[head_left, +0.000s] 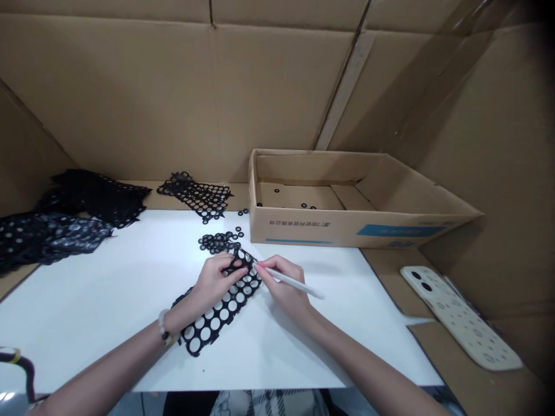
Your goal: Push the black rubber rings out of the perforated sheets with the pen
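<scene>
Centrally on the flat white board (99, 300), a black sheet pierced with round holes (212, 323) was gripped by the left hand (215, 281), its fingers closed across the sheet. A slim white pen-shaped tool (297, 283) was pinched in the right hand (281, 283), its tip set against the sheet. Small black rings (217, 241) were scattered just beyond, near the far edge, before an open cardboard tray (295, 231); heaps of black perforated sheets (93, 196) lay past the far left corner.

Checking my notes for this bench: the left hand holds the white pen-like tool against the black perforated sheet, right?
Not quite: the head view shows the white pen-like tool in the right hand, not the left. Its tip is at the black perforated sheet, which the left hand holds.
</scene>
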Demonstrator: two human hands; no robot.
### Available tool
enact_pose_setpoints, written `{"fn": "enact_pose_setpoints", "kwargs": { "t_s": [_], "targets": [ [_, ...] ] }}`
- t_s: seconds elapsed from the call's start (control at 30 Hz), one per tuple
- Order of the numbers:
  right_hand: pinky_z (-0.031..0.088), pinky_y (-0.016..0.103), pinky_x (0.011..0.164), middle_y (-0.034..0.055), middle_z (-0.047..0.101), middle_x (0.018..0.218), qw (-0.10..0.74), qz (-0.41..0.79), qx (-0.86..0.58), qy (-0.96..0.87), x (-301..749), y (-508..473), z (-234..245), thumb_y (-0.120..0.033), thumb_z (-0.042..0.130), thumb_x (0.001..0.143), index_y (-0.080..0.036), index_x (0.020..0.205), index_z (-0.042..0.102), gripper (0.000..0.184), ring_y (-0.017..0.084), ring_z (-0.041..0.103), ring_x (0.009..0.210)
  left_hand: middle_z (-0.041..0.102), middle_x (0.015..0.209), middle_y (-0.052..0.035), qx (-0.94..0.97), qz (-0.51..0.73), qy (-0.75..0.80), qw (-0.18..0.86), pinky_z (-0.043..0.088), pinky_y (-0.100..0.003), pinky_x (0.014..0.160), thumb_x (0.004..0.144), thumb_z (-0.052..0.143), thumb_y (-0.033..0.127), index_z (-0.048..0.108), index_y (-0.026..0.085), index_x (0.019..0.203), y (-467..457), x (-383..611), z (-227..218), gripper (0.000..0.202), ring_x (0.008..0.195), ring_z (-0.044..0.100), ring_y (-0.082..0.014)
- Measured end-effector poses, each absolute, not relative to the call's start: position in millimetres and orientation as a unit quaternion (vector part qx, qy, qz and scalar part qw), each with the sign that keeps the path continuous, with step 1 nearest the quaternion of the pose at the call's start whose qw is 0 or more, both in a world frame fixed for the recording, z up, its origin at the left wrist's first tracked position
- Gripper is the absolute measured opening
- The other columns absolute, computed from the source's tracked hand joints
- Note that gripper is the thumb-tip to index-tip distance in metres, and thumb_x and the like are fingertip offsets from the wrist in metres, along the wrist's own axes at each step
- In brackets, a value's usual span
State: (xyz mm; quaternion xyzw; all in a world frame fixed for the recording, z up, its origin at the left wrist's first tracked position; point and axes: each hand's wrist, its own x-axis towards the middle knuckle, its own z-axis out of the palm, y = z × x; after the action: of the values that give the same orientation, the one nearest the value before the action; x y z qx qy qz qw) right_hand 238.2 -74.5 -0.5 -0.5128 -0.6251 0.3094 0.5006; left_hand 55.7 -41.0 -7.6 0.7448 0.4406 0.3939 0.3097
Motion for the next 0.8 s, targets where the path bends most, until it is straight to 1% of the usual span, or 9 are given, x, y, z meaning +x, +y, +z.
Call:
{"fn": "enact_pose_setpoints", "kwargs": {
  "t_s": [0.13, 0.33, 0.43, 0.5, 0.53, 0.6, 0.67, 0.73, 0.8],
  "targets": [
    [0.045, 0.026, 0.059, 0.0019, 0.067, 0.069, 0.515, 0.294, -0.503, -0.628, 236.6, -74.1, 0.7, -0.025, 0.062, 0.084, -0.019, 0.071, 0.064, 0.014, 0.016, 0.061, 0.061, 0.053, 0.060, 0.0010, 0.734, 0.409, 0.446, 0.309, 0.039, -0.029, 0.068, 0.081, 0.066, 0.032, 0.061, 0.018, 0.064, -40.3, 55.7, -12.5, 0.023, 0.068, 0.048, -0.0170],
    [0.046, 0.026, 0.060, 0.0020, 0.068, 0.070, 0.526, 0.259, -0.506, -0.633, 237.3, -71.0, -3.5, -0.024, 0.062, 0.084, -0.020, 0.071, 0.063, 0.014, 0.016, 0.062, 0.062, 0.057, 0.075, -0.0010, 0.684, 0.393, 0.472, 0.393, 0.040, -0.031, 0.077, 0.078, 0.068, 0.036, 0.062, 0.018, 0.069, -38.5, 56.3, -13.2, 0.020, 0.082, 0.051, -0.0199],
    [0.047, 0.027, 0.061, 0.0019, 0.068, 0.071, 0.529, 0.247, -0.512, -0.630, 239.7, -69.3, -3.4, -0.025, 0.062, 0.085, -0.021, 0.072, 0.063, 0.014, 0.016, 0.063, 0.063, 0.060, 0.083, -0.0024, 0.672, 0.370, 0.459, 0.449, 0.041, -0.033, 0.082, 0.081, 0.063, 0.039, 0.064, 0.018, 0.082, -42.0, 57.8, -10.1, 0.021, 0.087, 0.053, -0.0213],
    [0.049, 0.028, 0.066, 0.0026, 0.069, 0.076, 0.529, 0.253, -0.503, -0.634, 241.5, -67.6, -2.6, -0.025, 0.060, 0.086, -0.021, 0.073, 0.062, 0.014, 0.017, 0.064, 0.070, 0.060, 0.089, -0.0037, 0.664, 0.357, 0.449, 0.480, 0.042, -0.034, 0.082, 0.080, 0.063, 0.041, 0.063, 0.018, 0.092, -44.5, 58.8, -9.1, 0.026, 0.088, 0.054, -0.0216],
    [0.049, 0.029, 0.071, 0.0035, 0.069, 0.081, 0.526, 0.260, -0.494, -0.641, 242.3, -66.3, -2.4, -0.025, 0.060, 0.086, -0.021, 0.074, 0.062, 0.013, 0.018, 0.065, 0.075, 0.060, 0.090, -0.0042, 0.669, 0.353, 0.449, 0.476, 0.043, -0.034, 0.082, 0.079, 0.065, 0.041, 0.062, 0.018, 0.093, -45.3, 59.1, -9.0, 0.028, 0.089, 0.054, -0.0219],
    [0.049, 0.032, 0.079, 0.0057, 0.070, 0.094, 0.506, 0.292, -0.477, -0.656, 243.9, -63.0, -3.0, -0.024, 0.061, 0.085, -0.021, 0.074, 0.061, 0.011, 0.021, 0.066, 0.089, 0.059, 0.088, -0.0044, 0.701, 0.344, 0.455, 0.429, 0.042, -0.035, 0.083, 0.076, 0.068, 0.041, 0.061, 0.017, 0.086, -45.7, 59.1, -8.5, 0.026, 0.090, 0.052, -0.0228],
    [0.050, 0.033, 0.081, 0.0068, 0.069, 0.103, 0.469, 0.358, -0.466, -0.659, 245.8, -59.0, -4.5, -0.025, 0.062, 0.083, -0.021, 0.076, 0.062, 0.009, 0.022, 0.065, 0.096, 0.059, 0.086, -0.0043, 0.739, 0.334, 0.451, 0.372, 0.042, -0.036, 0.084, 0.079, 0.065, 0.039, 0.059, 0.018, 0.079, -45.2, 58.5, -7.0, 0.022, 0.091, 0.050, -0.0231],
    [0.051, 0.033, 0.077, 0.0062, 0.070, 0.101, 0.432, 0.430, -0.457, -0.648, 248.0, -55.6, -5.9, -0.028, 0.062, 0.084, -0.021, 0.079, 0.062, 0.009, 0.022, 0.067, 0.092, 0.059, 0.084, -0.0040, 0.772, 0.323, 0.433, 0.335, 0.042, -0.037, 0.084, 0.083, 0.060, 0.037, 0.060, 0.018, 0.077, -44.7, 57.2, -4.8, 0.020, 0.089, 0.050, -0.0226],
    [0.051, 0.032, 0.074, 0.0048, 0.071, 0.092, 0.421, 0.458, -0.453, -0.638, 249.7, -53.9, -6.4, -0.031, 0.061, 0.085, -0.021, 0.080, 0.061, 0.011, 0.021, 0.067, 0.085, 0.058, 0.080, -0.0034, 0.796, 0.315, 0.425, 0.293, 0.042, -0.037, 0.082, 0.085, 0.058, 0.035, 0.060, 0.018, 0.076, -44.3, 55.4, -3.0, 0.019, 0.084, 0.051, -0.0217]
  ]
}}
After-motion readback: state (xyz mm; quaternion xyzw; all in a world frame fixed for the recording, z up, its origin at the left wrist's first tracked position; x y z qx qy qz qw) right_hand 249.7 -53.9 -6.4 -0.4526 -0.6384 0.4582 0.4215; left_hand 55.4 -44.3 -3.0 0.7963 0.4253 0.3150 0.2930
